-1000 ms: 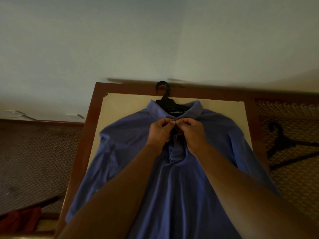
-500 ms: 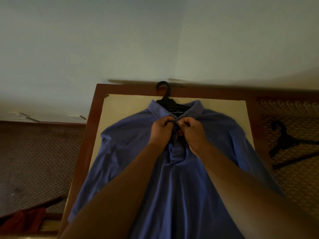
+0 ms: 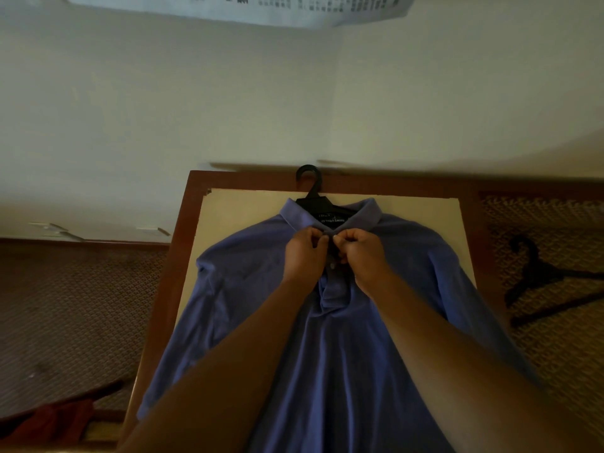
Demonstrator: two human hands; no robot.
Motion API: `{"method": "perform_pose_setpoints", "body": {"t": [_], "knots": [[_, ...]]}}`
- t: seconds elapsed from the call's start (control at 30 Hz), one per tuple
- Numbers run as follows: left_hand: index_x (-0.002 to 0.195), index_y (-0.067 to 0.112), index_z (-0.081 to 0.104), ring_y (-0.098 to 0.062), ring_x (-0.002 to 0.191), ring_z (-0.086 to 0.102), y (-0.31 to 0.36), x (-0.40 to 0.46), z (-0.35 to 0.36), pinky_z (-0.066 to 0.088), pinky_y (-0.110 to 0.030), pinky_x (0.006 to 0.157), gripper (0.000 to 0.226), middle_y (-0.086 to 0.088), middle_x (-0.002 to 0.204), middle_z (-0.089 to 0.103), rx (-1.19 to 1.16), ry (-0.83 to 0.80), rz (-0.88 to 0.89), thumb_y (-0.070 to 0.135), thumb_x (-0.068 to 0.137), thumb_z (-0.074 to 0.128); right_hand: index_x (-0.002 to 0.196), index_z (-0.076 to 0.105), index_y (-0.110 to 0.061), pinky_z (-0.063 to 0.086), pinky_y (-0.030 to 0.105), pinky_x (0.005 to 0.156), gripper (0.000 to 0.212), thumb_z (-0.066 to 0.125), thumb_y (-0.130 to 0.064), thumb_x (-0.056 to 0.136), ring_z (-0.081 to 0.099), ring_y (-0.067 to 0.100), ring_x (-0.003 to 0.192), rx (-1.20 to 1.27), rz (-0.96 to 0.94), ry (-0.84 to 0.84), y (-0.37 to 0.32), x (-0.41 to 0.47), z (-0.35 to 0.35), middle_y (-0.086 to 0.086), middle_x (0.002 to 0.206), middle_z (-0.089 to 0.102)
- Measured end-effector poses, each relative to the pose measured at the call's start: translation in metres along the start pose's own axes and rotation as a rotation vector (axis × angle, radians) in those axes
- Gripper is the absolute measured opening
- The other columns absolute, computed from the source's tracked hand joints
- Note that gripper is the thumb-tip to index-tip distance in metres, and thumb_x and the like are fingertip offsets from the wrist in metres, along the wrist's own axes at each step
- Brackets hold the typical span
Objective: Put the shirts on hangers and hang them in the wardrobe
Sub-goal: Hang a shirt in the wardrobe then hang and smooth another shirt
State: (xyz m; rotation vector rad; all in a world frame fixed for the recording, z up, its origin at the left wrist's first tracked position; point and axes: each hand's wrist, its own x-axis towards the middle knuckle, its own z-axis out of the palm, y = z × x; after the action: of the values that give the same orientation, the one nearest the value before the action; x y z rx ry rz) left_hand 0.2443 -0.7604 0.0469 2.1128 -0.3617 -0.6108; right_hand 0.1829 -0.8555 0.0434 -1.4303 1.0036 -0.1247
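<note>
On the cream-topped table point(image 3: 235, 217) with a brown wooden frame, a blue polo shirt point(image 3: 343, 371) is laid flat, front up, collar towards the wall. A black plastic hanger point(image 3: 310, 191) is seen inside the shirt's neck, its hook lying over the far edge of the table. The placket just below the collar is pinched from both sides: the left hand point(image 3: 304, 253) is curled on the left edge of the placket, the right hand point(image 3: 362, 256) is curled on the right edge, with fingertips nearly touching at the top button. A lower button point(image 3: 332, 265) is visible between the hands. Both sleeves are spread out to the sides, the shirt's hem running out of view at the bottom. A second black hanger point(image 3: 539, 282) is lying on the woven seat point(image 3: 555, 354) to the right of the table, apart from the shirt. A red cloth point(image 3: 55, 420) is seen at lower left, beside the table. A printed paper sheet point(image 3: 248, 8) is pinned on the wall at the top.
</note>
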Motion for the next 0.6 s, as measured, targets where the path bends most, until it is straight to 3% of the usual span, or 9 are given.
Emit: {"method": "perform_pose_setpoints", "body": {"t": [0.17,0.27,0.4,0.5,0.6], "knots": [[0.091,0.01,0.059,-0.016,0.07,0.055,0.001,0.003,0.007,0.045,-0.031,0.062,0.02,-0.004,0.082,0.059,0.138,0.051,0.014,0.022,0.1,0.045,0.065,0.055,-0.009,0.039,0.035,0.055,0.032,0.052,-0.009,0.097,0.042,0.02,0.053,-0.13,0.146,-0.07,-0.018,0.006,-0.006,0.009,0.059,0.047],[0.104,0.014,0.057,-0.023,0.088,0.059,0.002,-0.001,0.007,0.05,-0.039,0.074,0.022,-0.004,0.102,0.06,0.337,0.076,0.039,0.027,0.101,0.04,0.074,0.054,-0.008,0.032,0.032,0.049,0.026,0.046,-0.009,0.099,0.035,0.017,0.048,0.061,0.344,-0.131,-0.023,0.008,-0.006,0.006,0.057,0.042],[0.107,0.012,0.056,-0.023,0.099,0.053,-0.008,-0.002,0.008,0.044,-0.035,0.079,0.022,-0.006,0.11,0.056,0.458,0.122,0.19,0.029,0.1,0.042,0.078,0.045,-0.009,0.022,0.02,0.033,0.025,0.037,-0.005,0.101,0.028,0.009,0.034,0.318,0.526,-0.226,-0.03,0.009,-0.011,0.002,0.061,0.036],[0.111,0.014,0.055,-0.026,0.106,0.047,-0.016,-0.001,0.008,0.036,-0.037,0.089,0.028,-0.007,0.114,0.053,0.516,0.162,0.247,0.037,0.095,0.051,0.078,0.046,-0.008,0.021,0.02,0.032,0.025,0.037,-0.006,0.101,0.028,0.009,0.036,0.296,0.544,-0.21,-0.033,0.009,-0.011,0.002,0.063,0.037],[0.125,0.014,0.051,-0.031,0.121,0.043,-0.023,-0.004,0.006,0.031,-0.045,0.102,0.053,-0.01,0.127,0.05,0.552,0.235,0.262,0.053,0.089,0.047,0.078,0.049,-0.008,0.026,0.024,0.04,0.022,0.044,-0.008,0.099,0.033,0.013,0.046,0.008,0.407,-0.076,-0.038,0.009,-0.018,0.003,0.064,0.042]]}}
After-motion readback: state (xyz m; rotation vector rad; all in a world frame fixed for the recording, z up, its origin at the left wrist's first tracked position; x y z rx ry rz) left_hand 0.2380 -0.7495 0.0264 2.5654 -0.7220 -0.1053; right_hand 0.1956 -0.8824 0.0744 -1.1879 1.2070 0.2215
